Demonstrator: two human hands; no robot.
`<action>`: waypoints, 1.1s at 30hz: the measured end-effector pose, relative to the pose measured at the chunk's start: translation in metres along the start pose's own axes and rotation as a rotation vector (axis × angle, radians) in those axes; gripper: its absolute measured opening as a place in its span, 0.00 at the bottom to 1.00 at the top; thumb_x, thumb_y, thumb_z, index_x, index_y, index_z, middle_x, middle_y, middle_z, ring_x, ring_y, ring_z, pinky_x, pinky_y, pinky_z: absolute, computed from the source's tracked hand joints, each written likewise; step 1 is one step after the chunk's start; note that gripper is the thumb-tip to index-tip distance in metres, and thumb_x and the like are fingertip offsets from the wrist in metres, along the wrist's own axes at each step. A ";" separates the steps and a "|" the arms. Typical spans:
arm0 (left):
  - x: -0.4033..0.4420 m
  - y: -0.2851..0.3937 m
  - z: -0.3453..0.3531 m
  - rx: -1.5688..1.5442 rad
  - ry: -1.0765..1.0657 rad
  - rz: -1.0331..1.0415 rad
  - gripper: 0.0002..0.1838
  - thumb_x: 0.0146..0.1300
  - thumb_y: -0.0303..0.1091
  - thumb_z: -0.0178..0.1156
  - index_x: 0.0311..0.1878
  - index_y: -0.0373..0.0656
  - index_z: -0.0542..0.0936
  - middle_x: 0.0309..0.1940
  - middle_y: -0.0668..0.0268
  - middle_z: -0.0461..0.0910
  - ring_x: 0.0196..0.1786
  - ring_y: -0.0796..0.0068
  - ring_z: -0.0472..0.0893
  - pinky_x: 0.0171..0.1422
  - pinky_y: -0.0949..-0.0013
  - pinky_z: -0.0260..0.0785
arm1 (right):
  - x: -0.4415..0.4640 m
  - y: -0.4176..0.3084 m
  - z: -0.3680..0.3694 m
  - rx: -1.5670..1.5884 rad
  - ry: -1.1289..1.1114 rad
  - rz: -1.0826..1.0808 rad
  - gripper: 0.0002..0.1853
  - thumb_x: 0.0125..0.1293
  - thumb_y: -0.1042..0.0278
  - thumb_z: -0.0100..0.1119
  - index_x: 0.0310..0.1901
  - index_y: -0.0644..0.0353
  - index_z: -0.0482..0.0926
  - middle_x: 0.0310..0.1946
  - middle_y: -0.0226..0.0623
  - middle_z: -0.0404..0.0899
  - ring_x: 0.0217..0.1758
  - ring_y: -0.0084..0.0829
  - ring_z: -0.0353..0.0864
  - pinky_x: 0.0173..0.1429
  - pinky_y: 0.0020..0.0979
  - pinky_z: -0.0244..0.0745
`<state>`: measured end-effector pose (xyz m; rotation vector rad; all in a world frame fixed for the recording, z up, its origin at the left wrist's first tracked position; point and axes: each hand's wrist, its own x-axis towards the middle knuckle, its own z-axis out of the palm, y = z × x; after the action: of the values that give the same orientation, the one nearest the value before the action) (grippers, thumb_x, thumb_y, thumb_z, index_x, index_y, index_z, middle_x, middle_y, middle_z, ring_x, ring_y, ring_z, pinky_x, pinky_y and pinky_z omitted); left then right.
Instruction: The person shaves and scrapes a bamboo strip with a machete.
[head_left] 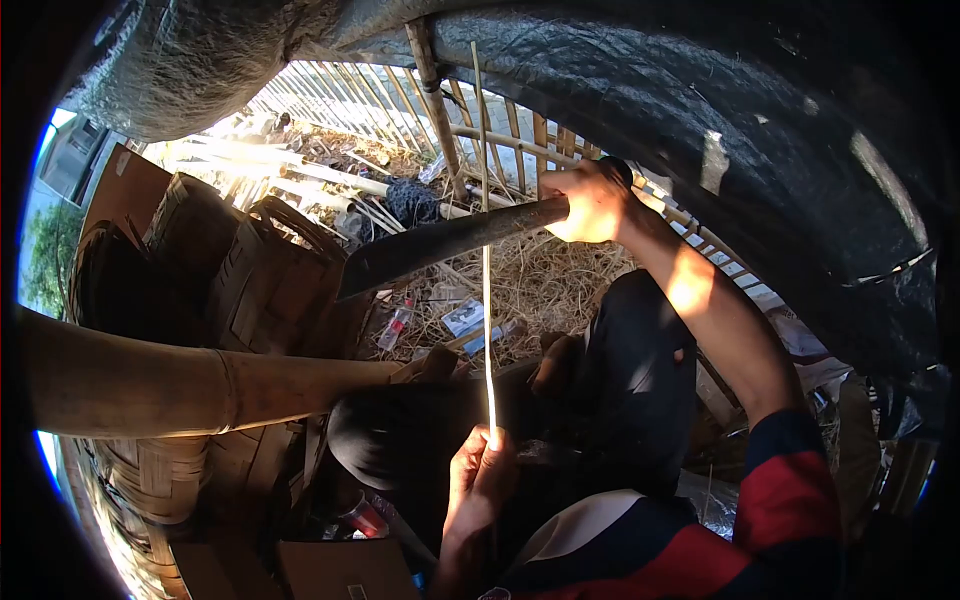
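Observation:
My left hand (pixel 480 470) is closed around the lower part of a long, thin bamboo strip (pixel 487 330), thumb lying along it. The strip stands nearly upright in the view, its far end reaching up by the fence. In my right hand (pixel 588 203) is the handle of a machete (pixel 450 240), fingers wrapped round it. The broad dark blade points left and crosses the strip; whether the two touch, I cannot tell. My palm and fingers hide most of the handle.
A thick bamboo pole (pixel 220 390) extends from the left toward my knees. Woven bamboo baskets (pixel 265 270) stand behind it. Shavings (pixel 560 270) and a plastic bottle (pixel 397 325) litter the ground. A bamboo fence (pixel 520 150) lies ahead; a dark tarp (pixel 720 130) hangs at right.

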<state>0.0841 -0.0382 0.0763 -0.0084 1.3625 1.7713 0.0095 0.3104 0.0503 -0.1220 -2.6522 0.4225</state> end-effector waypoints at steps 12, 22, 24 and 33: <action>-0.035 -0.007 -0.011 0.025 -0.002 -0.050 0.09 0.74 0.35 0.48 0.36 0.43 0.69 0.22 0.78 0.66 0.20 0.93 0.60 0.23 0.84 0.51 | 0.005 0.000 -0.026 -0.091 -0.241 0.429 0.17 0.51 0.48 0.64 0.37 0.49 0.81 0.38 0.41 0.82 0.47 0.44 0.80 0.50 0.42 0.75; -0.031 -0.034 -0.022 0.101 0.006 -0.103 0.09 0.74 0.34 0.48 0.40 0.39 0.72 0.23 0.77 0.65 0.23 0.92 0.61 0.25 0.81 0.50 | -0.021 0.021 -0.010 0.307 -0.019 0.375 0.14 0.54 0.60 0.61 0.24 0.62 0.73 0.18 0.41 0.72 0.22 0.32 0.73 0.30 0.36 0.65; -0.017 -0.037 -0.018 0.239 -0.014 0.074 0.08 0.73 0.35 0.50 0.38 0.43 0.70 0.23 0.79 0.64 0.23 0.94 0.59 0.24 0.83 0.49 | -0.021 0.011 -0.011 0.376 -0.108 0.253 0.12 0.54 0.62 0.63 0.26 0.61 0.74 0.17 0.35 0.71 0.23 0.27 0.72 0.31 0.35 0.65; -0.006 -0.049 -0.028 0.301 -0.033 -0.010 0.11 0.74 0.40 0.49 0.38 0.44 0.70 0.23 0.80 0.63 0.23 0.94 0.60 0.25 0.83 0.50 | -0.009 -0.027 -0.013 1.210 -0.034 0.420 0.14 0.66 0.62 0.60 0.25 0.61 0.74 0.13 0.24 0.65 0.14 0.15 0.61 0.18 0.24 0.54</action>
<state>0.1055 -0.0633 0.0295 0.1765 1.5892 1.5357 0.0227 0.2874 0.0664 -0.2696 -1.9407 2.0295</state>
